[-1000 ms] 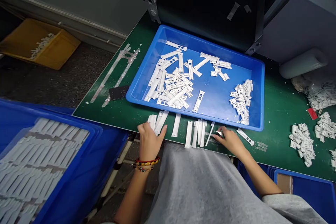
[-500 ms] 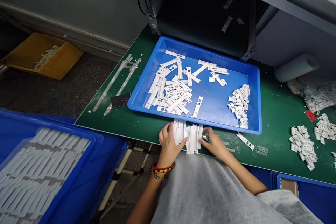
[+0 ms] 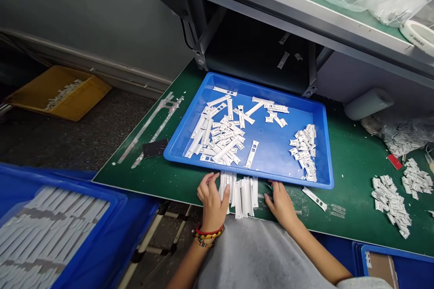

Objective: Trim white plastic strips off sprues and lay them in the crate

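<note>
The left hand (image 3: 210, 201) and the right hand (image 3: 280, 205) are both low at the front edge of the green bench (image 3: 352, 176). The forearms come up past the person's grey lap (image 3: 257, 253) and lean a little toward each other. Between the two hands lies a bundle of long white slotted strips (image 3: 240, 194), side by side and pointing away from the person, just below the front rim of a blue plastic tray (image 3: 325, 144). The left hand stands almost on its side, with the fingers (image 3: 205, 185) spread wide and a little bent, and its edge touches the left side of the bundle; I cannot tell if it really grips the strips. The right hand is tilted downward, and its fingers (image 3: 271, 195) are open, close to the right side of the bundle, and hold nothing that I can see. Colored bead bracelets (image 3: 208, 235) are around the left wrist. Inside the tray are a loose heap of similar strips (image 3: 217, 137) and a smaller pile of short white pieces (image 3: 304, 152). One more strip (image 3: 314, 198) lies on the bench, to the right of the right hand.
</note>
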`<state>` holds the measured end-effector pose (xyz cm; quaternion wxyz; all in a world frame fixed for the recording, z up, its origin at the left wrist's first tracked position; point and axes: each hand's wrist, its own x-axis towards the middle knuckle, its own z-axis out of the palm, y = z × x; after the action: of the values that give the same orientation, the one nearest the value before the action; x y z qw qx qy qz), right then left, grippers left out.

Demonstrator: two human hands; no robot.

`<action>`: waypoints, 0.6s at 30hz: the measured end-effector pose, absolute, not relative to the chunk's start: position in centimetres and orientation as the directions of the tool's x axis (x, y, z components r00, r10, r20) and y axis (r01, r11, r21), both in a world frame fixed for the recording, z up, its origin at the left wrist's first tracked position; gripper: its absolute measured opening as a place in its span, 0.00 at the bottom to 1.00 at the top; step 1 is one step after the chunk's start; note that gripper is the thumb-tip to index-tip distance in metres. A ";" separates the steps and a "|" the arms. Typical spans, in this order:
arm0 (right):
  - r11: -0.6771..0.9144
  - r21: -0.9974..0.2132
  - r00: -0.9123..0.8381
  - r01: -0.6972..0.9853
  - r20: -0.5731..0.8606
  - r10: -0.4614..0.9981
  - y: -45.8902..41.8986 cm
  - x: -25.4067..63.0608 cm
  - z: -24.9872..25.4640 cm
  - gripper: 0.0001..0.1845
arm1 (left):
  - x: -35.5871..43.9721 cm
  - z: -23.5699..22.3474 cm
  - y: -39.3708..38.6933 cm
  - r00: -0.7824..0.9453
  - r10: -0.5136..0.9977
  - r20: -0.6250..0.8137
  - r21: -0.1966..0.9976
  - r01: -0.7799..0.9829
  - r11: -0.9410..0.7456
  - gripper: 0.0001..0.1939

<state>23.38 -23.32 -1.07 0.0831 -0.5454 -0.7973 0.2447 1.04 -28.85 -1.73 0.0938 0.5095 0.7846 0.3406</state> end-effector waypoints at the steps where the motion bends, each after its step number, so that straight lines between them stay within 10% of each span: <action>1: 0.308 -0.476 -0.400 0.824 -0.103 0.911 -23.5 23.5 -1.4 0.18 | 0.7 -1.3 -28.8 -0.457 0.856 0.243 0.620 0.752 0.225 0.19; 8: 0.413 -0.410 -0.449 0.813 0.010 0.894 -23.3 24.0 -2.5 0.19 | -2.8 3.8 -22.3 -0.282 0.882 0.377 0.485 0.872 0.071 0.15; 18: 0.446 -0.636 -0.657 0.630 -0.129 0.743 -20.0 26.0 5.3 0.14 | -5.4 2.3 -9.6 -0.025 0.994 -0.102 0.225 0.973 0.047 0.21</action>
<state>26.01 -19.98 5.27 0.0844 -0.4056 -0.8461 0.3353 -5.37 -9.64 2.34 0.1159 0.6887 0.7143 0.0461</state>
